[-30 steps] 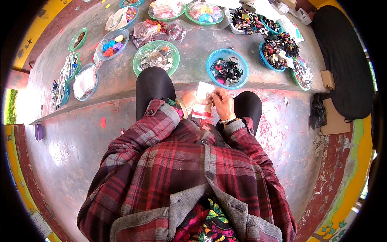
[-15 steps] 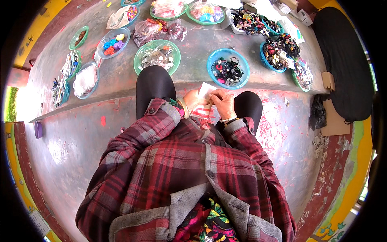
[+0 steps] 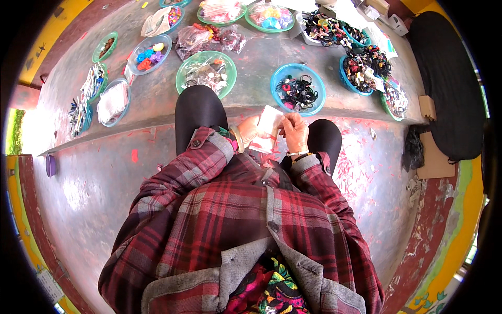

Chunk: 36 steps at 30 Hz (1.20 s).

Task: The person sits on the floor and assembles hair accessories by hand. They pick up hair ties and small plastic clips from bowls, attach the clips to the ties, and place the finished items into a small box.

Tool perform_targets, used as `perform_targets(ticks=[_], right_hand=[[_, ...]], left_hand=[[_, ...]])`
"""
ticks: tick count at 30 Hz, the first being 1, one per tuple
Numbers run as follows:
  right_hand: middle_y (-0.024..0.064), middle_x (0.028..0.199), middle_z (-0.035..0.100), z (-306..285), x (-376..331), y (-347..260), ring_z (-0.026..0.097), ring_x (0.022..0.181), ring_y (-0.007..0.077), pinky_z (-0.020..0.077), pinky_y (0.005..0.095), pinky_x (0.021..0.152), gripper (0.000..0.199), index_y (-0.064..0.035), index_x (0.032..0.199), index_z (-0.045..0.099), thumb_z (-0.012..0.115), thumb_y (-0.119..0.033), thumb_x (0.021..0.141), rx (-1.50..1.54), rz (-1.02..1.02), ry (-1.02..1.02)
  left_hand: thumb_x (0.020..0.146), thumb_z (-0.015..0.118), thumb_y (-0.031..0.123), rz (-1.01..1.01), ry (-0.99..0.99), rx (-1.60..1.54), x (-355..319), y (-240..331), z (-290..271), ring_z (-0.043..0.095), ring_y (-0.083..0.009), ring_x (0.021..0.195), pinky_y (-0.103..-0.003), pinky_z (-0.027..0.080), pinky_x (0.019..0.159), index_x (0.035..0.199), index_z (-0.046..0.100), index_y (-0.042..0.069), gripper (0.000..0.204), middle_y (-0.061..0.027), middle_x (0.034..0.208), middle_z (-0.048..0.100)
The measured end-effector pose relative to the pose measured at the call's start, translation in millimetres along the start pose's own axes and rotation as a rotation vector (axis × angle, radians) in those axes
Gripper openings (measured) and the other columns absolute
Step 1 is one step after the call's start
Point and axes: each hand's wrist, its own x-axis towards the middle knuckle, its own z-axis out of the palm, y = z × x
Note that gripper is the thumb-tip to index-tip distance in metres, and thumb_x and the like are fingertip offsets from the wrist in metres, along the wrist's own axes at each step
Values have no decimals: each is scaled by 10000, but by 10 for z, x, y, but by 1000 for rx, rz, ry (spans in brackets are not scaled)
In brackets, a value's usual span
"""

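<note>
White-and-red packet [image 3: 269, 124], twelve o'clock, between the person's knees [image 3: 201, 107]; left hand [image 3: 249, 131] at its nine, palm inward, fingers closed on it; right hand [image 3: 296, 132] at three, fingers bunched by its edge, hold unclear.

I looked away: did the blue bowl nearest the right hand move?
No, the blue bowl has stayed put near the front edge of the concrete ledge.

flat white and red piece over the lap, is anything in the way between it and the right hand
Nothing visible is. The left hand holds the flat white and red piece, and the right hand is at its right edge. Whether the right grip pinches it is too small to tell.
</note>
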Motion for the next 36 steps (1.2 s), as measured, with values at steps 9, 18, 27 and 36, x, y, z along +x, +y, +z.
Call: perform_targets(ticks=[9, 18, 27, 36], right_hand=[[51, 613, 582, -245, 168, -4, 514, 433, 115, 394, 217, 386, 63, -50, 793, 544, 541, -108, 817, 347, 188, 317], [59, 634, 595, -314, 143, 127, 528, 465, 114, 390, 214, 402, 94, -58, 801, 548, 540, -148, 826, 339, 314, 234], [41, 662, 594, -328, 128, 48, 538, 488, 108, 418, 206, 432, 94, -71, 778, 544, 537, -149, 831, 372, 406, 179], [59, 662, 587, -285, 151, -4, 529, 497, 142, 387, 241, 442, 80, -69, 831, 530, 547, -148, 823, 695, 453, 9]], left_hand=[[637, 599, 15, -63, 317, -15, -24, -15, -165, 568, -182, 757, -304, 443, 700, 922, 563, -39, 292, -83, 834, 594], [638, 620, 68, -253, 793, 474, 563, -259, -609, 557, -237, 668, -383, 421, 602, 836, 572, -29, 225, -147, 755, 599], [725, 519, 11, 47, 908, 623, 885, -202, -859, 542, -193, 709, -300, 416, 592, 918, 549, 26, 196, -74, 797, 580], [790, 491, 22, 114, 243, 150, 360, 218, 48, 567, -143, 806, -247, 459, 698, 1090, 501, 0, 302, -76, 919, 581]])
